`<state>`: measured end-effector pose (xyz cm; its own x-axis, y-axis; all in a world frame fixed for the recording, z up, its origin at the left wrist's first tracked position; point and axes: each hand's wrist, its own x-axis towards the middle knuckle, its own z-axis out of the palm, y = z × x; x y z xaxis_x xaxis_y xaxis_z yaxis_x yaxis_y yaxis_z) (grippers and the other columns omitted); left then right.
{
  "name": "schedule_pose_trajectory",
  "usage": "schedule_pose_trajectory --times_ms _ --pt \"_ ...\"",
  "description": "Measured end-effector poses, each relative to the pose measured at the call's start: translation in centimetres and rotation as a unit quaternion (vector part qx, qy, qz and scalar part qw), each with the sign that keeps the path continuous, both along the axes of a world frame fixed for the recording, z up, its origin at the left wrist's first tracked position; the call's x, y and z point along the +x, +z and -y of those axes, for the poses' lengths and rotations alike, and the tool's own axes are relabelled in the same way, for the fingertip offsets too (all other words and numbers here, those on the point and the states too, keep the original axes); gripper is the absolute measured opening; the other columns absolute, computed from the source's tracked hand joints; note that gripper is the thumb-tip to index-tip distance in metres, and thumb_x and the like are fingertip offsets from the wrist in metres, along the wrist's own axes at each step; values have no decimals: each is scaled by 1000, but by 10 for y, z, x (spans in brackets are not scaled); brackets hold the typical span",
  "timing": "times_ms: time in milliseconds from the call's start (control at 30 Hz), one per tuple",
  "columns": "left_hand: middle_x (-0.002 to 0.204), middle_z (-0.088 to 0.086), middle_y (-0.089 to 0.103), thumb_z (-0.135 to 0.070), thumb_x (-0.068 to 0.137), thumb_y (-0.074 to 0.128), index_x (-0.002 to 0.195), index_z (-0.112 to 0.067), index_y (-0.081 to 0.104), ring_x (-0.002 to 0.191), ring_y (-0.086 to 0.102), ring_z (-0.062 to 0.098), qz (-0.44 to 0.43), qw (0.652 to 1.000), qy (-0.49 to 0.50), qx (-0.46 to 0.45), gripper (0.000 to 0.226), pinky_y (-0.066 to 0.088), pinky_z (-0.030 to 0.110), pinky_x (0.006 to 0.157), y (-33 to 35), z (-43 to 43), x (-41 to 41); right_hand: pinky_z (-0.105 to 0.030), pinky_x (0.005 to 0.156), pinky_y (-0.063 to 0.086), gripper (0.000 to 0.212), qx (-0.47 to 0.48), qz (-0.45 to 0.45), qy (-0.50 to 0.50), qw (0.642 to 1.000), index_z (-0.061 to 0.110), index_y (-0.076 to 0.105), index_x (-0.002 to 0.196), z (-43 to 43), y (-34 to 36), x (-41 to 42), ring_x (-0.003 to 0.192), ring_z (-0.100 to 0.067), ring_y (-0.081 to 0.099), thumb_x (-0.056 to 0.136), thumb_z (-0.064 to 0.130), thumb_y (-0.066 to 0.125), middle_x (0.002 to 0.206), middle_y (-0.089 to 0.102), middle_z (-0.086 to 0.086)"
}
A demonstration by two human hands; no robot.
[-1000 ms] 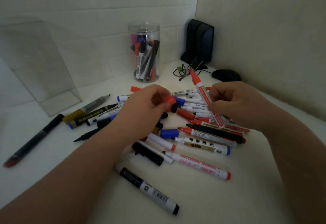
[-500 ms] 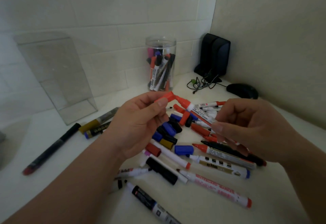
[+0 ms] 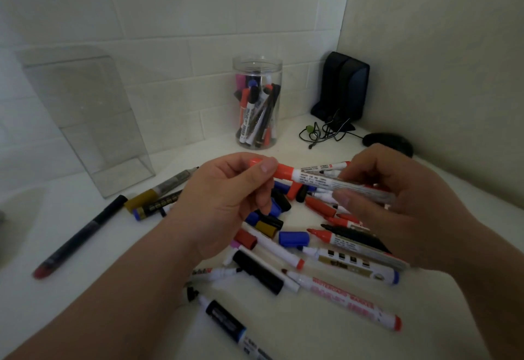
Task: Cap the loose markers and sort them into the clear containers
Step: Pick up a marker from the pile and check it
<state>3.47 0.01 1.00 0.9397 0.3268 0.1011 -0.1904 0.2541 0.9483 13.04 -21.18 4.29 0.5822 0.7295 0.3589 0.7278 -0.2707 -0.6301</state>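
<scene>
- A white tabletop (image 3: 326, 342) sat in a dim corner of white tiled wall, and the whole heap of work lay in the middle of it.
- At the back the clear round plastic jar (image 3: 279, 96) stood upright with a bundle of capped markers already in it. I counted that part as done.
- Over on the left, the clear rectangular plastic box (image 3: 85, 121) stood near the wall, and I saw nothing inside it.
- Up front was the action: I had the left hand (image 3: 224, 203) pinching the short red plastic cap (image 3: 282, 171) between thumb and fingertips, held up above the pile.
- The right hand (image 3: 408, 209) was curled round the white-barrelled marker with a printed label (image 3: 337, 184), holding it roughly level with its tip end pointing left into that cap.
- Cap and barrel met with no gap I could see, but I could not tell whether the cap had clicked home.
- Under the hands there was plenty left: a bare red-tipped marker (image 3: 340, 242), a loose blue cap (image 3: 293, 238) just beside it, and a loose dark red cap (image 3: 246, 239) near black and mustard ones.
- Well out to the left, a long dark pen with a red end (image 3: 79, 237) lay apart from the heap.
- My read was that the job was somewhere in its middle. This marker was about capped but not yet in a container, and many on the table wanted caps and sorting.
</scene>
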Motion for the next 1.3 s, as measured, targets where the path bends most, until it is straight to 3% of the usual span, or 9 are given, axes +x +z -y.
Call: schedule_pose_trajectory --times_ms 167,333,433,533,633,833,967,1133,1300 --pt "65 9 51 -15 82 62 93 2 69 54 45 14 34 995 -33 -93 21 46 25 50 0 13 0 -18 59 49 4 27 89 25 995 46 51 96 -1 -3 -8 77 -11 62 96 46 55 98 62 17" --pt "67 8 56 -12 88 61 92 2 72 56 48 13 61 990 -47 -117 18 48 25 53 -5 17 -1 -15 54 48 9 40 120 0 992 41 57 94 -8 -7 -14 66 -10 62 88 44 62 76 65 10" --pt "67 9 57 -16 84 67 91 0 73 56 49 14 78 989 -57 -108 19 49 26 54 -5 15 -1 -24 56 49 4 59 119 -19 991 40 62 94 -11 -11 -18 67 -13 62 91 42 64 84 67 8" --pt "67 9 57 -14 84 63 94 1 71 57 50 15 76 991 -64 -87 20 50 26 55 -5 11 -3 -20 53 49 10 84 43 -49 994 40 63 82 -16 -6 -27 65 -14 61 83 49 59 85 68 13" --pt "68 10 58 -16 86 62 95 -1 71 58 50 16 77 994 -60 -53 20 50 27 55 -6 8 -4 -20 41 39 21 99 -124 -50 986 31 68 70 -21 -5 -28 42 -12 45 70 50 58 56 62 8" --pt "70 14 58 -26 84 68 95 -5 74 59 51 19 72 997 -37 17 24 50 29 59 -10 -2 -3 -18 35 21 20 165 -529 23 832 4 60 90 -28 -14 -24 42 -10 23 82 22 63 56 35 -3" --pt "67 13 54 -28 85 66 93 -4 71 59 50 20 53 998 -16 -7 26 50 30 60 -9 6 -4 -16 35 17 20 155 -607 52 778 6 60 92 -32 -20 -20 42 -8 21 89 26 61 57 35 -1" --pt "62 5 55 -47 90 65 87 -8 70 63 48 24 24 1000 8 15 39 45 44 72 -14 19 1 -19 35 19 31 124 -586 70 798 6 68 89 -42 -24 -26 38 -12 23 92 35 57 53 38 -6" --pt "60 8 52 -46 88 68 93 -7 73 65 43 33 53 998 -30 3 39 42 39 64 -9 9 -5 -15 31 24 30 138 -716 158 665 7 67 84 -39 -23 -29 36 -6 25 96 34 62 50 33 1"
